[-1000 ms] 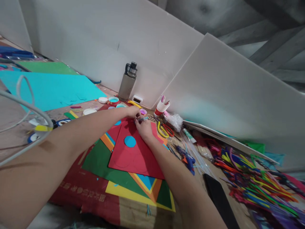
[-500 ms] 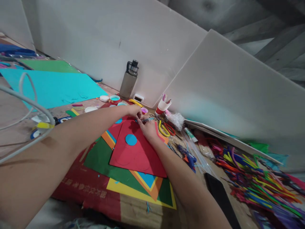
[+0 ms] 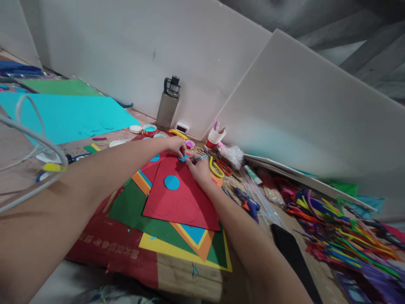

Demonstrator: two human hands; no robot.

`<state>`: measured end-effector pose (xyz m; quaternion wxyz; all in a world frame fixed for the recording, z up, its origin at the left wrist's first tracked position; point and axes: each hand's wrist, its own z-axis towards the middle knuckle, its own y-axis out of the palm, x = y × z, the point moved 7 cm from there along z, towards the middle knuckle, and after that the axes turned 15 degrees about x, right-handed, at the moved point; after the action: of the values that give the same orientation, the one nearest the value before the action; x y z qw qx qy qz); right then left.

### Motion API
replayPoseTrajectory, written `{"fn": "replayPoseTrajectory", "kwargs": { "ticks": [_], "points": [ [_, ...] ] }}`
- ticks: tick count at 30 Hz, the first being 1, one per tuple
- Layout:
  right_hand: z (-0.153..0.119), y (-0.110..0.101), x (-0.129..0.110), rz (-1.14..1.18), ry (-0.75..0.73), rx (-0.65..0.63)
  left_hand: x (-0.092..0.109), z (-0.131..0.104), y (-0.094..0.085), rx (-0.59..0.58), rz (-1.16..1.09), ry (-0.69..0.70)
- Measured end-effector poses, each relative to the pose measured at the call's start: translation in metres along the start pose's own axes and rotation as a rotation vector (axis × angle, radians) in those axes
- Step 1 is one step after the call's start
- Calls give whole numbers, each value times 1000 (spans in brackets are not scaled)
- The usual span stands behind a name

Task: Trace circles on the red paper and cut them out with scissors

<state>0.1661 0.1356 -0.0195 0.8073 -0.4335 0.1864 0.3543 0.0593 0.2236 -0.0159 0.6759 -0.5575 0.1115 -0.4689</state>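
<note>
My left hand point(image 3: 177, 146) is at the far edge of a red sheet point(image 3: 186, 192), its fingers closed on the rim of a small blue circle point(image 3: 182, 159). Just right of it, my right hand point(image 3: 200, 168) is closed around a slim pen point(image 3: 202, 157), the fingertips close to the same circle; whether they touch it is unclear. A second blue disc point(image 3: 171, 183) lies flat on the red sheet, near faint drawn round outlines. Another blue disc point(image 3: 155, 158) rests on red material beneath my left forearm.
Green point(image 3: 126, 209) and yellow sheets point(image 3: 152, 243) lie underneath. Yellow-handled scissors point(image 3: 216, 167), a glue gun point(image 3: 248, 204), a paper cup of pens point(image 3: 215, 138) and a black phone point(image 3: 292, 261) are to the right. Behind stands a bottle point(image 3: 167, 105); a white cable point(image 3: 41, 137) loops at left.
The blue circle between my hands shows more now, as my left fingers have lifted and shifted slightly. The whole view has moved a little; the pen stays in my right hand.
</note>
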Motion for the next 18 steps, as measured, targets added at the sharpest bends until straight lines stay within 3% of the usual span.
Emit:
{"fn": "replayPoseTrajectory", "kwargs": {
  "ticks": [3, 10, 18],
  "points": [
    [0, -3, 4, 12, 15, 3, 2, -2, 4, -98, -2, -18],
    [0, -10, 22, 53, 131, 19, 4, -5, 0, -121, 6, -85],
    [-2, -28, 26, 198, 236, 143, 4, -3, 1, -102, 1, -42]
  ]
}}
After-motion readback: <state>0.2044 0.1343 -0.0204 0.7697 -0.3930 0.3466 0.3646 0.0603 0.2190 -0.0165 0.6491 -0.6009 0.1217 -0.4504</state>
